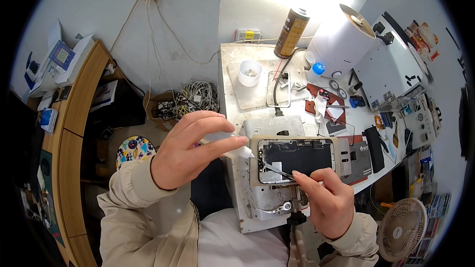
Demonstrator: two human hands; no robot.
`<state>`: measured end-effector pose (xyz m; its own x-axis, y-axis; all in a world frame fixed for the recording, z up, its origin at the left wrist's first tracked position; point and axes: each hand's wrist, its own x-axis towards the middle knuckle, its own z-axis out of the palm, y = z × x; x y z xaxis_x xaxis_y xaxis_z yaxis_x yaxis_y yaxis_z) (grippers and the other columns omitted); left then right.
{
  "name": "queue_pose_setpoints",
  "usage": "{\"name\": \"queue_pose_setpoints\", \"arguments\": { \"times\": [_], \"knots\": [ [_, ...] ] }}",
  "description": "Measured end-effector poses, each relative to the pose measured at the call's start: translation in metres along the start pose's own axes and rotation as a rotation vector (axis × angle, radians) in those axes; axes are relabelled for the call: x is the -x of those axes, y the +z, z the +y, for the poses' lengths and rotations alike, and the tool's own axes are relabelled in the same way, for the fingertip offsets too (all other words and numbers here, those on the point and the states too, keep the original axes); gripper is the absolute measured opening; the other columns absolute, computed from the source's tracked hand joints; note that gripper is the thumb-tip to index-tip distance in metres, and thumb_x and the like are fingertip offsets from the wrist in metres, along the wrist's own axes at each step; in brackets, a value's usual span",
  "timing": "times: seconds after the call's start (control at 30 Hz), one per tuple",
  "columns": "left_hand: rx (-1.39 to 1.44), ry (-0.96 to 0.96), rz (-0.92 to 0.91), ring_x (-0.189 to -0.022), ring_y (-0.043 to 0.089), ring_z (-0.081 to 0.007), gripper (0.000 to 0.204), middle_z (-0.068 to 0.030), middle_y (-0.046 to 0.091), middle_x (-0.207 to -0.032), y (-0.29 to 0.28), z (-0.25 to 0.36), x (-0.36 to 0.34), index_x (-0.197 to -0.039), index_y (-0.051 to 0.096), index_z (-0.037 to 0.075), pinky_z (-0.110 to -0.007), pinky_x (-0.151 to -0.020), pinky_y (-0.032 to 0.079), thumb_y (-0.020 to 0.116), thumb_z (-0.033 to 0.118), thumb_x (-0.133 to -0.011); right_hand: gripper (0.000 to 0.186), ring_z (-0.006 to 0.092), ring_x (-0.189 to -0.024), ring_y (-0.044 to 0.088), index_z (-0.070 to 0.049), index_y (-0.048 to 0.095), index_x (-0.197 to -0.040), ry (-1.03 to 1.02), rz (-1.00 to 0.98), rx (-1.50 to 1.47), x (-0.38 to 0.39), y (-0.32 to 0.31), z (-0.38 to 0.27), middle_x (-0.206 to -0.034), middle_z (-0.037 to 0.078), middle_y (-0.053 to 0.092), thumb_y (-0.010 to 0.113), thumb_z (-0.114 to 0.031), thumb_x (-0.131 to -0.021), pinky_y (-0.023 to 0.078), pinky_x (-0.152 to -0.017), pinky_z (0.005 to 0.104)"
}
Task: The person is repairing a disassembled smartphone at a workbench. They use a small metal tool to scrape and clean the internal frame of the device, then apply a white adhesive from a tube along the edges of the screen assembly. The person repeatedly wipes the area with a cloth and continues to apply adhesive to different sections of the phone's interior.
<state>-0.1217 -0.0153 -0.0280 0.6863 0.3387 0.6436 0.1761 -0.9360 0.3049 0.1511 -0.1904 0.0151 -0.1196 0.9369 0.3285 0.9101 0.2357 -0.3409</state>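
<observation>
My left hand [187,155] is closed around a translucent squeeze bottle [242,152], tilted so that its thin nozzle points at the near-left part of a phone screen assembly [311,154]. That assembly lies dark side up in a beige holder [254,172] on a metal stand. My right hand [329,202] pinches slim dark tweezers [283,173], whose pale tip reaches the left end of the assembly, close to the nozzle. Whether the tip touches it I cannot tell. Most of the bottle is hidden behind my left fingers.
A white cup [250,73], a tall brown spray can [292,33] and a blue-capped bottle [315,71] stand at the back of the bench. Loose tools lie to the right, with a fan [403,229] beyond. Tangled cables [195,100] and a wooden desk [74,153] are at left.
</observation>
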Motion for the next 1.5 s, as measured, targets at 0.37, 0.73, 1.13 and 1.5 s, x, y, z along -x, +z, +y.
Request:
{"name": "queue_pose_setpoints", "arguments": {
  "times": [0.37, 0.73, 1.13, 1.5],
  "knots": [
    [-0.003, 0.007, 0.004, -0.118, 0.061, -0.0322, 0.060, -0.0096, 0.065, -0.124, -0.002, 0.002, -0.002, -0.131, 0.074, 0.013, -0.043, -0.099, 0.052, 0.081, -0.001, -0.073, 0.048, 0.0210, -0.066, 0.063, -0.003, 0.078, -0.120, -0.125, 0.053, 0.164, 0.006, 0.004, -0.002, -0.102, 0.008, 0.067, 0.072, 0.005, -0.074, 0.051, -0.053, 0.0322],
    [-0.007, 0.016, 0.024, -0.117, 0.061, -0.0317, 0.061, -0.0092, 0.065, -0.123, -0.004, 0.003, -0.002, -0.130, 0.075, 0.012, -0.042, -0.098, 0.051, 0.081, -0.002, -0.071, 0.041, 0.0210, -0.086, 0.064, -0.002, 0.075, -0.119, -0.238, 0.137, 0.444, 0.012, 0.002, -0.008, -0.107, 0.007, 0.066, 0.073, -0.008, -0.078, 0.048, -0.070, 0.0345],
    [-0.020, 0.010, 0.035, -0.118, 0.061, -0.0317, 0.063, -0.0096, 0.065, -0.124, -0.006, 0.004, 0.000, -0.131, 0.074, 0.013, -0.042, -0.099, 0.052, 0.082, 0.000, -0.070, 0.055, 0.0186, -0.068, 0.055, -0.007, 0.077, -0.126, -0.215, 0.126, 0.252, 0.012, 0.006, -0.009, -0.097, 0.006, 0.059, 0.072, 0.003, -0.073, 0.048, -0.057, 0.0333],
    [-0.002, 0.014, 0.026, -0.118, 0.061, -0.0320, 0.061, -0.0096, 0.065, -0.125, -0.005, 0.002, 0.001, -0.131, 0.074, 0.013, -0.043, -0.099, 0.051, 0.082, 0.002, -0.072, 0.058, 0.0179, -0.069, 0.056, -0.005, 0.075, -0.130, -0.200, 0.073, 0.276, 0.011, 0.010, -0.011, -0.103, 0.006, 0.058, 0.071, 0.006, -0.074, 0.050, -0.059, 0.0325]
  ]
}}
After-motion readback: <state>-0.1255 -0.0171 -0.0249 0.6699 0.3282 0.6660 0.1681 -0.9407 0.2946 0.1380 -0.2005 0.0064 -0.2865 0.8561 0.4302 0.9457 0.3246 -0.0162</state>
